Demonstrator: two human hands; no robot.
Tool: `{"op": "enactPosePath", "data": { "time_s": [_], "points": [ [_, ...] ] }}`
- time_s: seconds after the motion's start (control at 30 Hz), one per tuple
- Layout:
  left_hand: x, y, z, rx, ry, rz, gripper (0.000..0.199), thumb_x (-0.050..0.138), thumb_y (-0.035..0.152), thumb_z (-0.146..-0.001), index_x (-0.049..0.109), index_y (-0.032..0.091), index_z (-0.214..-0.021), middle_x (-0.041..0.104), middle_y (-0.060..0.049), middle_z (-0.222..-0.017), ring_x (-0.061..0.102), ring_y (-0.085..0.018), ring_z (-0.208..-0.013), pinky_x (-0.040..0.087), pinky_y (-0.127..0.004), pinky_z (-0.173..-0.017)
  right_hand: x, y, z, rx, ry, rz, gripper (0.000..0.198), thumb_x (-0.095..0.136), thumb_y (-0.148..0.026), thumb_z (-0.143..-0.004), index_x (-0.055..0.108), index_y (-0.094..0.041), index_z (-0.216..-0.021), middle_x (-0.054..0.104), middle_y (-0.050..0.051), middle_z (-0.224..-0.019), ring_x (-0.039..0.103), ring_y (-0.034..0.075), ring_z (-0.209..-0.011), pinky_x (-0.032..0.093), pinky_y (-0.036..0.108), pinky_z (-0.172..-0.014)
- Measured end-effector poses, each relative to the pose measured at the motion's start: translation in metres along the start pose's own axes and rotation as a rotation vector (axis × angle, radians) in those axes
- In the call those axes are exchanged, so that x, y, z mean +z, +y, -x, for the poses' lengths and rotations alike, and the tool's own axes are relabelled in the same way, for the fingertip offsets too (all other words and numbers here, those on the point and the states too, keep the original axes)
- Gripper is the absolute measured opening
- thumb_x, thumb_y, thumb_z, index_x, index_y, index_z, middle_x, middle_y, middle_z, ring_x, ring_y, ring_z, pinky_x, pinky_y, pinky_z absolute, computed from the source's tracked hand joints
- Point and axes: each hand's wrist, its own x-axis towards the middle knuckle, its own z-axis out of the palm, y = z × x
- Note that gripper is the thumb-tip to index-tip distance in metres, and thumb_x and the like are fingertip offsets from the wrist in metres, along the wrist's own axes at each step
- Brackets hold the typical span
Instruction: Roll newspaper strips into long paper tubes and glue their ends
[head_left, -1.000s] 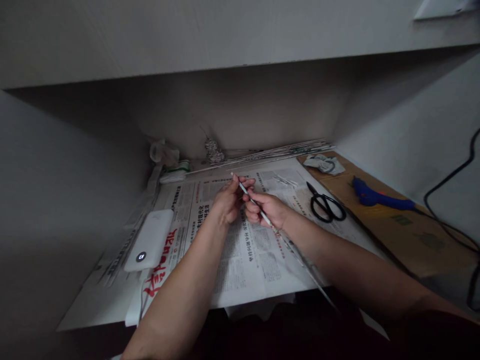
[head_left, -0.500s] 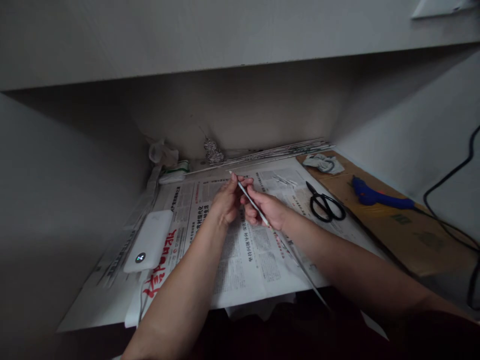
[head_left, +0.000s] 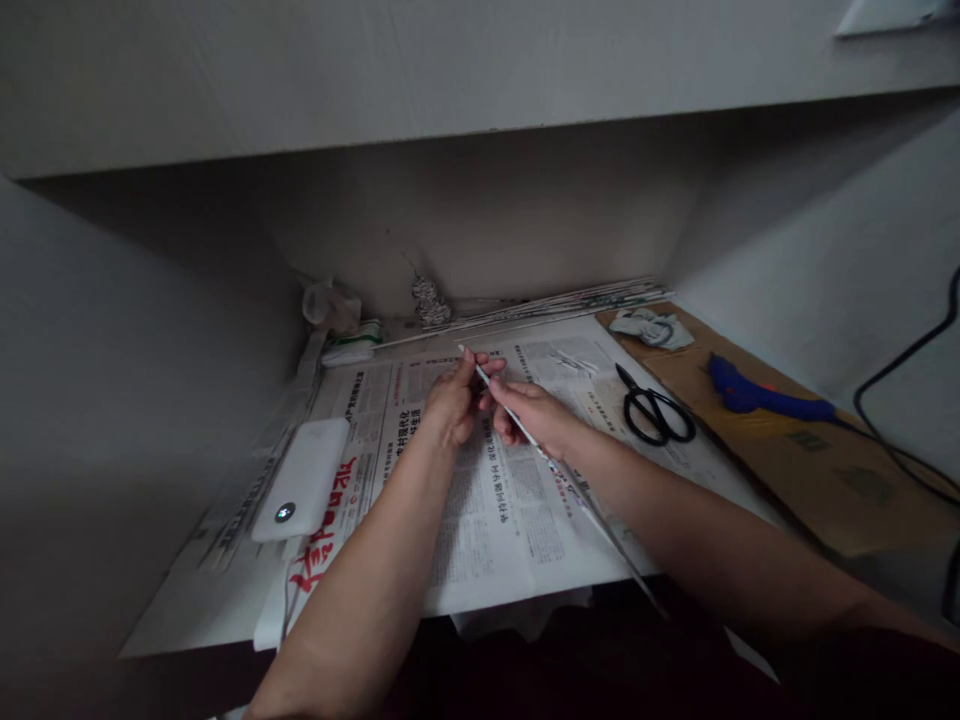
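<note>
A thin white rolled paper tube (head_left: 523,427) slants between my hands, its tip up and away from me. Its lower end flattens into a printed paper strip that trails past the table's front edge. My left hand (head_left: 453,400) pinches the tube near the tip, thumb on top. Just below, my right hand (head_left: 534,415) is closed on the same tube between thumb and fingers. Both hands hover over the newspaper sheets (head_left: 465,550) spread on the table. Some of the curled fingers are hidden behind the tube and palms.
Black-handled scissors (head_left: 660,415) lie right of my hands. Beyond them a blue glue gun (head_left: 772,395) and a crumpled wad (head_left: 651,328) rest on cardboard (head_left: 840,490). A white power bank (head_left: 304,470) is at left. Several paper sticks (head_left: 562,305) and a small woven piece (head_left: 430,302) line the back.
My right hand has shifted slightly along the tube, and the trailing strip has turned to show more print. The left hand keeps its pinch. The whole view has moved a little.
</note>
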Motion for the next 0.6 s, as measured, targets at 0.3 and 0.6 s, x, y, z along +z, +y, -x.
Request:
{"op": "enactPosePath", "data": {
  "time_s": [0.3, 0.6],
  "points": [
    [-0.0004, -0.0008, 0.0003, 0.027, -0.035, -0.018, 0.025, 0.056, 0.043, -0.082, 0.059, 0.018, -0.083, 0.068, -0.004, -0.083, 0.048, -0.007, -0.042, 0.039, -0.022, -0.042, -0.0034, -0.0003, -0.0013, 0.073, -0.118, -0.209, 0.034, 0.045, -0.051, -0.086, 0.051, -0.019, -0.078, 0.044, -0.006, -0.045, 0.048, 0.011, -0.044, 0.035, 0.023, -0.046],
    [-0.0031, -0.0006, -0.0003, 0.024, -0.047, 0.008, 0.021, 0.058, 0.038, -0.082, 0.060, 0.017, -0.083, 0.068, -0.005, -0.083, 0.050, -0.008, -0.042, 0.039, -0.023, -0.042, -0.0056, 0.0028, -0.0031, 0.104, -0.171, -0.353, 0.029, 0.047, -0.045, -0.087, 0.052, -0.018, -0.079, 0.040, -0.007, -0.045, 0.044, 0.011, -0.044, 0.035, 0.024, -0.048]
  ]
}}
